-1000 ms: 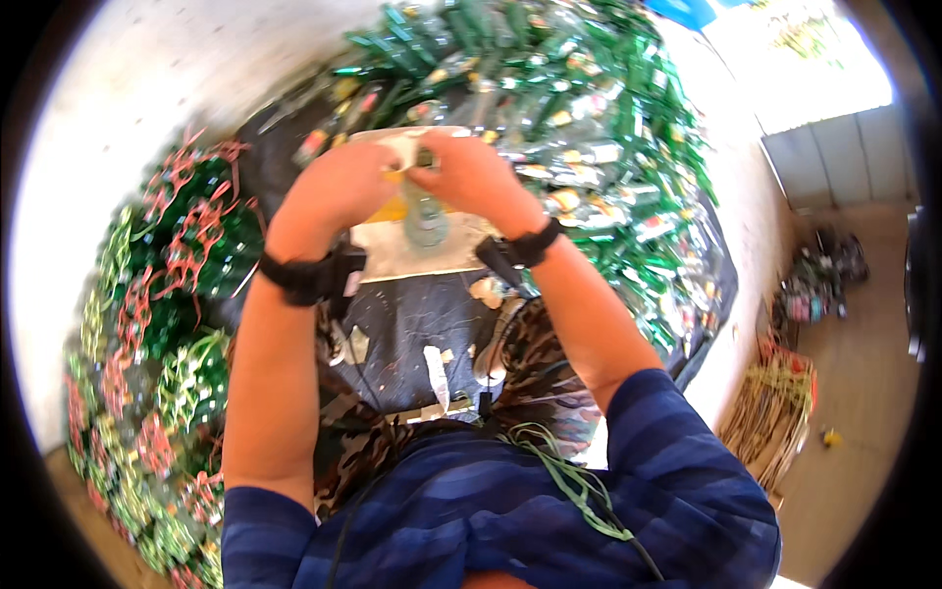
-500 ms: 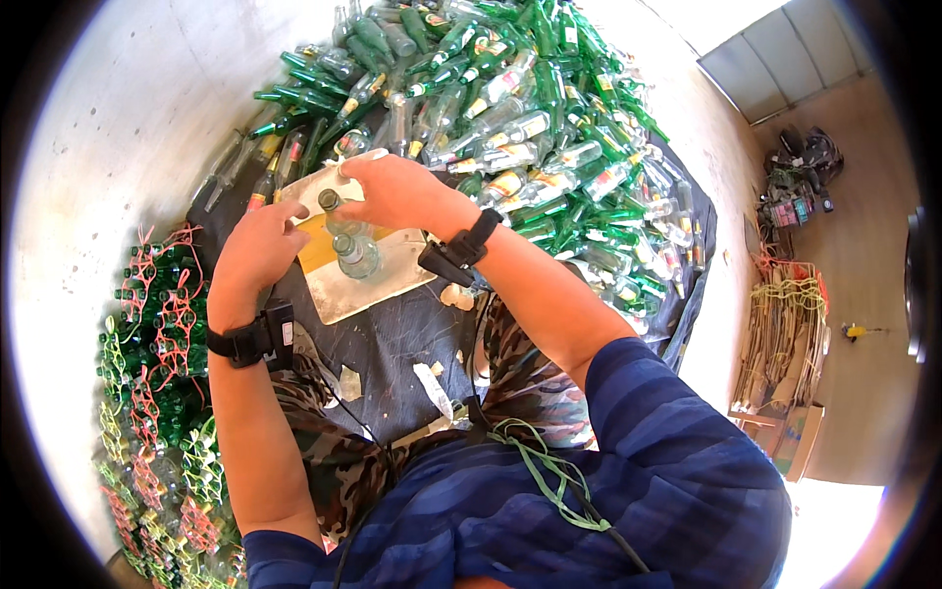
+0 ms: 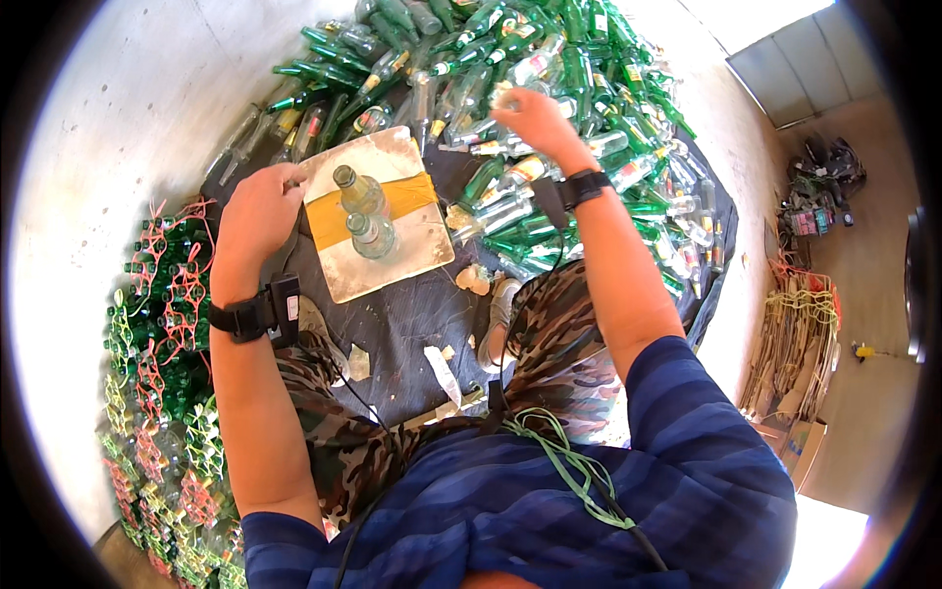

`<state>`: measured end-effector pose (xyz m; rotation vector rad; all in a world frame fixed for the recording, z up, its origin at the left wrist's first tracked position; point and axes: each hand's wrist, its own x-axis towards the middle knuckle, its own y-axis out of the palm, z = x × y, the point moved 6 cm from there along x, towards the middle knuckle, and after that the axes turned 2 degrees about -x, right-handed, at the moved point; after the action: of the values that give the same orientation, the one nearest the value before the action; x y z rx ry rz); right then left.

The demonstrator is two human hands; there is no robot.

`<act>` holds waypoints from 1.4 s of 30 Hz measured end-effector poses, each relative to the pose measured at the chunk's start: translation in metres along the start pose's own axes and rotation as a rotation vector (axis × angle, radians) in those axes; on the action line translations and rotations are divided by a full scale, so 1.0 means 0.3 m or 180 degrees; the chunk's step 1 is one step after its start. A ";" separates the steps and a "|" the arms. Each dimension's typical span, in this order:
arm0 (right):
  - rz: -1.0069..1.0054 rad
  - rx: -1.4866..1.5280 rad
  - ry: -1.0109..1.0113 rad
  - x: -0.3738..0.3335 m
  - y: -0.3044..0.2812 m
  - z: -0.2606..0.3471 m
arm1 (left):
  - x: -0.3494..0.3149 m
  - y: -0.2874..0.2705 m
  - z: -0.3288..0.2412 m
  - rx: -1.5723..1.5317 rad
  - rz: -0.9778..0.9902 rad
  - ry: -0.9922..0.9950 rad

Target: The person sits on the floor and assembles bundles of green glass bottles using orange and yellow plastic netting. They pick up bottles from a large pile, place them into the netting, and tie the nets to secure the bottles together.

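Two clear glass bottles stand upright close together on a worn pale board (image 3: 422,257) with a yellow band across it. The nearer bottle (image 3: 374,240) is just in front of the farther bottle (image 3: 363,193). My left hand (image 3: 260,211) hovers beside the board's left edge, its fingers loosely bent and slightly apart, with nothing visible in them. Over the bottle pile, my right hand (image 3: 542,123) is closed, and something small and pale shows at its fingertips. I cannot make out what that is. Neither hand touches the standing bottles.
A big heap of green and clear bottles (image 3: 628,211) lies on dark sheeting (image 3: 402,334) beyond the board. Upright green bottles tied with coloured cord (image 3: 177,324) stand at the left. Paper scraps (image 3: 442,373) lie between my feet. Stacked cardboard (image 3: 790,339) is at the right.
My right hand has left the bottles on the board and moved right and away, over the heap. My left hand has drawn back slightly from the bottles, toward the board's left edge.
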<state>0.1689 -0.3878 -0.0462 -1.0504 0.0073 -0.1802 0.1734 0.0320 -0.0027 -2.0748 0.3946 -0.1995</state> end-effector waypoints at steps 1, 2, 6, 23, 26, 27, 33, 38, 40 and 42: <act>0.0015 0.0071 0.0134 0.009 0.000 -0.076 | 0.003 0.000 0.002 -0.0024 -0.0067 -0.0040; 0.0051 0.0350 0.0354 0.008 0.012 -0.159 | 0.007 0.001 0.005 -0.0048 -0.0115 -0.0080; 0.0357 0.0699 0.1290 -0.030 0.145 -0.505 | 0.025 -0.014 0.004 -0.0141 -0.0395 -0.0071; 0.1466 0.0783 0.2473 -0.241 0.637 -0.985 | 0.068 -0.002 0.000 -0.0247 -0.0500 -0.0363; 0.1589 0.0423 0.2032 -0.219 0.686 -1.022 | 0.080 0.008 -0.006 -0.0146 -0.0350 -0.0432; 0.1517 0.0588 0.2183 -0.220 0.718 -1.043 | 0.080 0.013 -0.008 -0.0158 -0.0335 -0.0429; 0.1333 -0.1759 -0.0440 -0.150 0.833 -1.018 | 0.076 0.020 -0.021 0.0132 -0.0535 -0.0108; 0.1484 -0.2514 0.0496 -0.204 0.812 -1.059 | 0.059 -0.001 0.004 -0.0044 -0.0515 -0.0263; 0.1752 -0.3444 0.0414 -0.237 0.783 -1.050 | 0.051 -0.006 0.005 -0.0113 -0.0537 -0.0271; -0.0343 0.0822 0.3174 -0.322 0.699 -1.116 | 0.044 -0.009 0.011 -0.0201 -0.0546 -0.0307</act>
<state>0.0731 -0.5603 -0.4018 -0.6169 0.8077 -0.7670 0.1874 0.0313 -0.0023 -2.1721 0.1660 -0.1901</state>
